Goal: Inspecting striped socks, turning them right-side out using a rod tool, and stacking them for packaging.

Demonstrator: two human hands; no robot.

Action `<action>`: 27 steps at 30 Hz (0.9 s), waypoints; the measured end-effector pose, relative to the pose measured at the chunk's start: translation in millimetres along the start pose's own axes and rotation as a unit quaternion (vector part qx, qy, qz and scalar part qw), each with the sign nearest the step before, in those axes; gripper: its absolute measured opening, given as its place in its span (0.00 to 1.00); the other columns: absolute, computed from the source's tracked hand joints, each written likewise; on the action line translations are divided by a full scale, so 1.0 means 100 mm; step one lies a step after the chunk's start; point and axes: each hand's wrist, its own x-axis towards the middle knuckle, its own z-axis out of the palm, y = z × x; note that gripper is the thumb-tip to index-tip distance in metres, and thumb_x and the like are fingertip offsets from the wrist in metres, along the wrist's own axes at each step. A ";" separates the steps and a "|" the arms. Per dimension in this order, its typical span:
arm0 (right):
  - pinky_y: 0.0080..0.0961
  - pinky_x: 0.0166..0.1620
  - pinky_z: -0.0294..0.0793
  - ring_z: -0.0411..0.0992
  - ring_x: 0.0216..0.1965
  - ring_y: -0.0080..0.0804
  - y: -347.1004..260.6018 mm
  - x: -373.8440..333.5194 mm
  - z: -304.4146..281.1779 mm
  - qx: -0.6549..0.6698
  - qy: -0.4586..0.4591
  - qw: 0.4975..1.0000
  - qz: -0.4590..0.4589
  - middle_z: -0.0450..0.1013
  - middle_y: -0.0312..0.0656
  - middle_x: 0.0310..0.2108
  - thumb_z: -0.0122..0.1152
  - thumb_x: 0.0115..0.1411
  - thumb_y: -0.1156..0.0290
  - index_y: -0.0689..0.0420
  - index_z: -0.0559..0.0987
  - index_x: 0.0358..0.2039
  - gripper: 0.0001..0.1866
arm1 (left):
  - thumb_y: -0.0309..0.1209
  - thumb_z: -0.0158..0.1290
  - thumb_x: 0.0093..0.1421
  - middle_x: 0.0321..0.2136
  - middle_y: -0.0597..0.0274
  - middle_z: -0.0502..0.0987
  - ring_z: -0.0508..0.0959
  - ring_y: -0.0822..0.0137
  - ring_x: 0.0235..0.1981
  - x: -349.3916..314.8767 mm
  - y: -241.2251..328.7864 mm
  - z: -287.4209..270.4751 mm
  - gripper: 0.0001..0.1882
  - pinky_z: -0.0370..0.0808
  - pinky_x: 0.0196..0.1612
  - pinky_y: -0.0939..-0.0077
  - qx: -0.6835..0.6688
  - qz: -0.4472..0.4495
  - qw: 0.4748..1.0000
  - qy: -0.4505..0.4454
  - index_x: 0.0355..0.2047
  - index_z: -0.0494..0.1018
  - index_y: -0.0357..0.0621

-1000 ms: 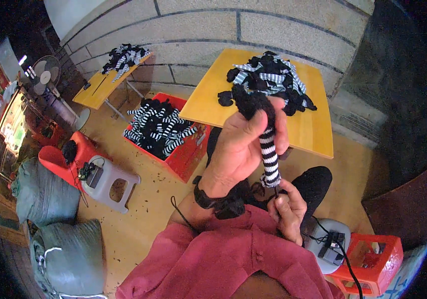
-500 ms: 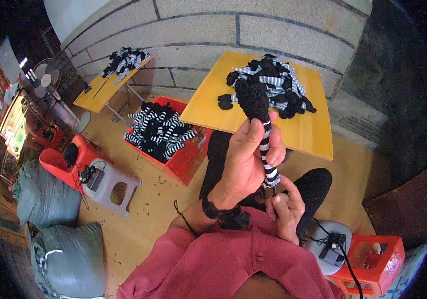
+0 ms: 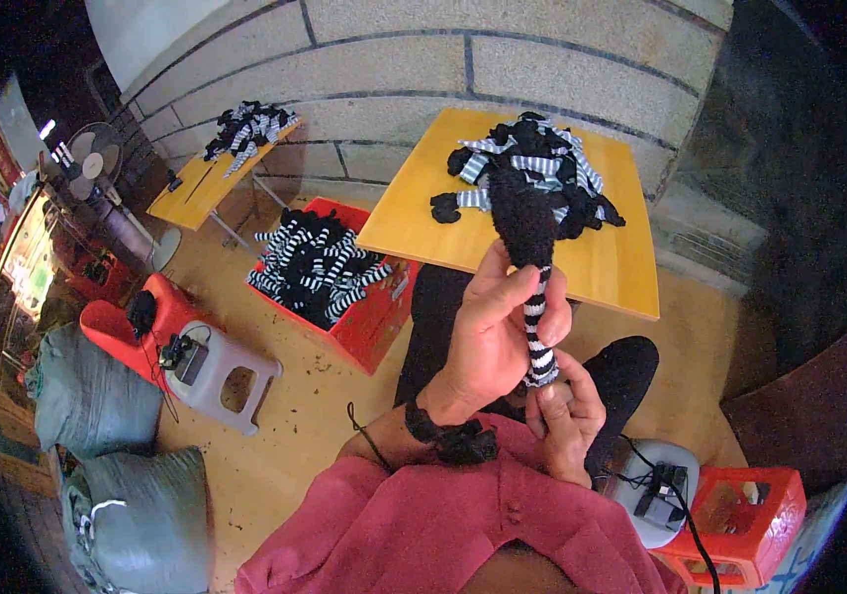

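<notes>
A knitted tube (image 3: 537, 337) with black and white stripes and a fluffy black top (image 3: 522, 223) stands upright before me. My left hand (image 3: 491, 332) grips it around the upper striped part, the thumb just under the fluffy end. Below, my right hand (image 3: 569, 414) is closed, thumb against fingers, at the tube's lower rim. What the right fingers pinch there is mostly hidden. Beyond the hands, a heap of similar black and striped knitted pieces (image 3: 542, 163) lies on a yellow table (image 3: 414, 213).
To the left, a red bin (image 3: 369, 332) holds many striped knitted pieces. Farther back stands a second yellow table (image 3: 186, 203) with another heap. A grey stool (image 3: 235, 381), a red chair (image 3: 171, 302) and stuffed sacks (image 3: 141, 520) stand left; a red stool (image 3: 755, 515) stands right.
The knitted tube's fluffy top has shifted slightly right and down, and my left fingers with it. A thin dark rod that showed under the tube's lower rim is now hidden.
</notes>
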 end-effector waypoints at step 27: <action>0.12 0.12 0.49 0.60 0.13 0.16 -0.15 0.09 -0.06 0.202 -0.095 0.965 0.135 0.68 0.37 0.19 0.56 0.53 0.74 0.65 0.65 0.51 0.25 | 0.23 0.52 0.57 0.29 0.67 0.73 0.69 0.80 0.30 -0.13 -0.06 0.02 0.07 0.66 0.34 0.86 0.231 0.204 0.950 0.054 0.36 0.71 0.34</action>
